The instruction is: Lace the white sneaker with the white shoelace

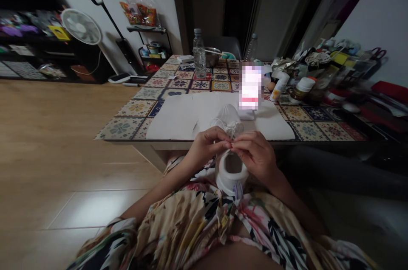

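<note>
A white lace-up shoe (pixel 233 176) points away from me, its heel near my lap and its pale front part over the table edge. At the heel is a small purple tab (pixel 237 190). White laces (pixel 235 128) lie loose across its front. My left hand (pixel 208 144) is closed in a pinch above the shoe's opening, at the lace. Facing it, my right hand (pixel 256 153) also pinches at the lace, and the fingertips of both hands nearly meet. The fingers hide the exact stretch of lace between them.
A white sheet (pixel 174 113) covers the table's near part. A phone with a blurred screen (pixel 251 87) stands beyond the shoe. Behind are a plastic bottle (pixel 199 55) and a metal bowl (pixel 212 57). Bottles, a white-lidded jar (pixel 302 88) and clutter crowd the right side.
</note>
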A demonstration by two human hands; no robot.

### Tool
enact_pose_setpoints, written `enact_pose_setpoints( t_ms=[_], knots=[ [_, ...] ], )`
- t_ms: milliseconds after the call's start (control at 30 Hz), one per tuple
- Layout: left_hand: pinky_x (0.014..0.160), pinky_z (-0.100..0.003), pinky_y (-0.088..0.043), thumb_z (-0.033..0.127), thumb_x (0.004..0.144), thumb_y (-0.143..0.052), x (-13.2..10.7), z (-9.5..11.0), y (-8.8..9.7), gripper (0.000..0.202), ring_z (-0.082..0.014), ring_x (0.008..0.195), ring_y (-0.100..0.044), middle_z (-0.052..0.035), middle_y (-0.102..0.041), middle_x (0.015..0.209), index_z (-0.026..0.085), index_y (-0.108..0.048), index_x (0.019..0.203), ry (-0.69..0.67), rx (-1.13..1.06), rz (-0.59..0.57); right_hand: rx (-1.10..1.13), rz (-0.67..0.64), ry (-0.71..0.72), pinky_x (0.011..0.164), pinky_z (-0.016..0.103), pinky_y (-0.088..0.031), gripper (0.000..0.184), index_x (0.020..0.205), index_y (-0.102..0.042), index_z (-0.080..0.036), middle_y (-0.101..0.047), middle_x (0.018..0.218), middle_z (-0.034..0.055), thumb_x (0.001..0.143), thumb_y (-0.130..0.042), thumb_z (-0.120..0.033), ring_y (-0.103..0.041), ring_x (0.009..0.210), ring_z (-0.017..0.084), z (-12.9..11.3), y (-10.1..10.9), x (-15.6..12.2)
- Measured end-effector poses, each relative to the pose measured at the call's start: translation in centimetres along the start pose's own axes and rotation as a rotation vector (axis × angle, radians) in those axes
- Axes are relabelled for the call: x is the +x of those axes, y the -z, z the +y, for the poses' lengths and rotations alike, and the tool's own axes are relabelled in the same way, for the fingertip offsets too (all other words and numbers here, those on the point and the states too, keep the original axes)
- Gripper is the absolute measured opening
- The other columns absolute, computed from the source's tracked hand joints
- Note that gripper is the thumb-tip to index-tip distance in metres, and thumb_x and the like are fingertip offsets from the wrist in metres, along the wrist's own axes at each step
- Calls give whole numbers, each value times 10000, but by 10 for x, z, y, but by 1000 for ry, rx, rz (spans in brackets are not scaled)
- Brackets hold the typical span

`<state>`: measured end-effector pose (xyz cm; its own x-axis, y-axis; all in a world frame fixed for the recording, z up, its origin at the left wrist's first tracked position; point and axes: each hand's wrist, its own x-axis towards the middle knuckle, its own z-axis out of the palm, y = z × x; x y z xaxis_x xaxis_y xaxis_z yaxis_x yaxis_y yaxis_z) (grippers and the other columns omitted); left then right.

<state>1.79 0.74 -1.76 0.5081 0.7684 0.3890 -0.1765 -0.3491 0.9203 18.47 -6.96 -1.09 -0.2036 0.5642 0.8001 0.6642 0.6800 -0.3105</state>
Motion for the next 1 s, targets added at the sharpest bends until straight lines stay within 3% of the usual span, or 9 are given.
enact_pose_setpoints(
  t_ms=[100,200,333,467,600,700,833,933,1000],
  knots=[
    [665,-276,-433,521,689,-803,4,-6,3,383,-146,656,-546,-8,-602,656,164,-686,614,8,-76,-10,174,53,-63,787,384,-513,54,878,-664,-271,-697,858,34,915,-630,-251,-638,873,211,2,2,1],
    [642,-264,-417,458,717,-794,10,-13,6,345,-138,637,-534,-3,-595,643,159,-668,601,23,-66,33,301,8,-54,787,391,-493,93,824,-660,-266,-716,798,21,912,-643,-290,-640,841,208,5,5,3],
    [643,-264,-395,300,757,-753,15,-22,8,219,-144,655,-522,-11,-597,672,161,-667,611,-43,115,133,339,-121,2,835,414,-437,198,749,-664,-256,-736,732,0,925,-625,-337,-656,760,193,6,7,6],
    [692,-276,-400,232,771,-698,16,-24,8,163,-164,714,-542,-16,-593,705,167,-665,626,-89,283,132,333,-149,12,846,409,-414,202,736,-663,-254,-739,716,-11,920,-633,-330,-661,735,186,5,8,7],
    [716,-285,-408,285,803,-689,12,-23,11,163,-166,729,-535,-16,-600,743,173,-673,686,-76,308,63,233,-183,22,851,389,-426,102,855,-650,-256,-734,821,10,926,-625,-325,-651,833,198,3,12,6],
    [734,-288,-419,291,820,-689,4,-22,14,127,-162,747,-542,-18,-617,804,173,-677,868,-67,240,41,5,-188,-40,872,392,-412,125,961,-629,-239,-712,964,58,905,-650,-349,-624,941,229,2,16,5],
    [794,-300,-439,334,821,-718,-5,-16,16,199,-175,836,-565,-45,-620,921,181,-672,940,-178,176,-109,-143,-215,-88,820,380,-385,105,851,-612,-217,-689,874,45,919,-631,-295,-601,860,220,-1,17,5],
    [897,-344,-446,361,818,-727,-10,-8,17,218,-218,981,-573,-80,-608,1017,188,-691,945,-201,226,-217,-9,-203,-120,800,372,-391,169,793,-602,-224,-681,816,29,946,-589,-294,-594,817,203,-8,22,5],
    [952,-381,-439,358,825,-715,-12,-3,17,222,-236,1033,-566,-93,-604,1052,192,-688,970,-188,255,-224,312,-260,-81,790,354,-432,230,762,-594,-241,-676,765,5,971,-544,-323,-613,775,176,-15,31,4]
  ],
)
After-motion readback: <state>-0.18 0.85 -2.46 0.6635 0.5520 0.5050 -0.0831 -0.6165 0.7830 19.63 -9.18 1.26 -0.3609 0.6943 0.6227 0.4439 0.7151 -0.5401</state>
